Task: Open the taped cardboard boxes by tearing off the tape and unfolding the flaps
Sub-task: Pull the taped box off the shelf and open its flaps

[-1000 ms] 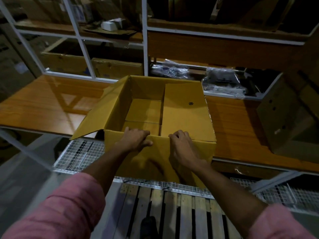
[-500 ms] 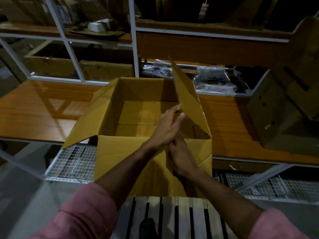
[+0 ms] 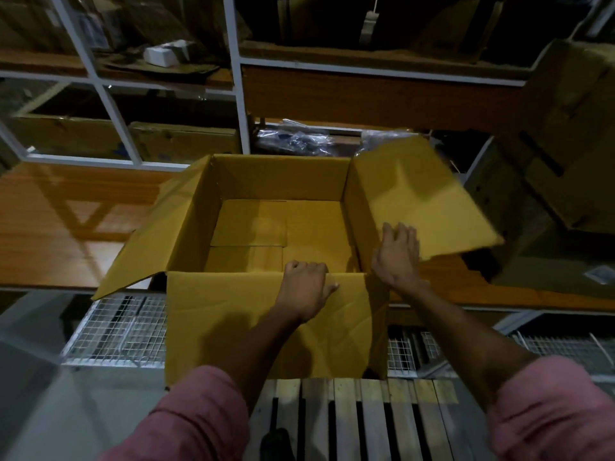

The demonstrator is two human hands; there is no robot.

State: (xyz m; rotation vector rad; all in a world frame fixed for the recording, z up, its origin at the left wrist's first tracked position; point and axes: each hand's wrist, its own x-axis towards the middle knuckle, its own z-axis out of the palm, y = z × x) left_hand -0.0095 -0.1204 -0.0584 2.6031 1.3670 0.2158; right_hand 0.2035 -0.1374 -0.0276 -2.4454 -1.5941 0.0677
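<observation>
A yellow-brown cardboard box [image 3: 186,227] stands on the wooden table's near edge, its top open and its inside empty. The left flap [image 3: 149,237] slopes outward, and the near flap [image 3: 233,324] hangs down the front. My left hand [image 3: 304,287] grips the near top rim, fingers curled over the fold. My right hand [image 3: 397,252] presses with straight fingers on the right flap [image 3: 422,201], which is folded out past the box's right wall. No tape shows on the box.
The wooden table [image 3: 66,221] runs left and right. A darker cardboard box [image 3: 565,181] sits at the right. Plastic bags [image 3: 293,139] lie behind the box. White-framed shelves [image 3: 236,78] rise at the back. Wire mesh [image 3: 116,331] and a slatted pallet [image 3: 366,417] lie below.
The right flap went from lying over the opening, to upright, to folded outward on the right. My left hand returned to the near rim; my right hand moved up onto the flap.
</observation>
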